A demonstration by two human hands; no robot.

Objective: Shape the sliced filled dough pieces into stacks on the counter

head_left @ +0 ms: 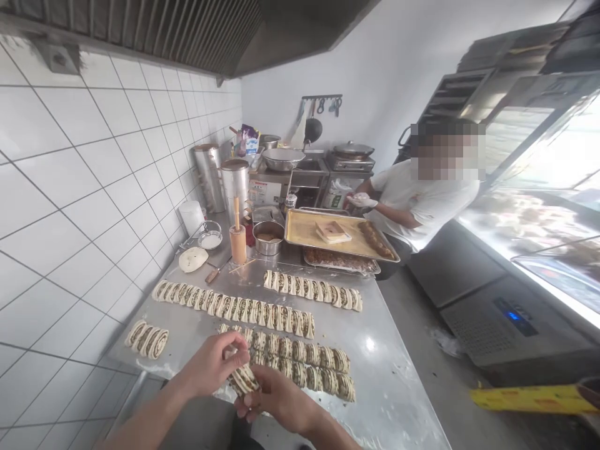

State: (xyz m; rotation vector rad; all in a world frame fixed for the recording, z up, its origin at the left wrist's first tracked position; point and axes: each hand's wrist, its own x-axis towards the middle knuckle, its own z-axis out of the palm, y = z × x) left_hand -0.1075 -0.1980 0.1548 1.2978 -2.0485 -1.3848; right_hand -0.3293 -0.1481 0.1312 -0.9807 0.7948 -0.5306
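Observation:
Both my hands are closed on one spiral piece of filled dough roll at the near edge of the steel counter. My left hand pinches it from above and my right hand cups it from below. Just beyond my hands lies a double row of cut roll pieces. Farther back run a long row and a shorter row. A small group of pieces lies at the left.
A co-worker in a white shirt stands at the far right by a baking tray that holds dough. A rolling pin, a steel pot, a dough disc and canisters stand behind. A glass display case is on the right.

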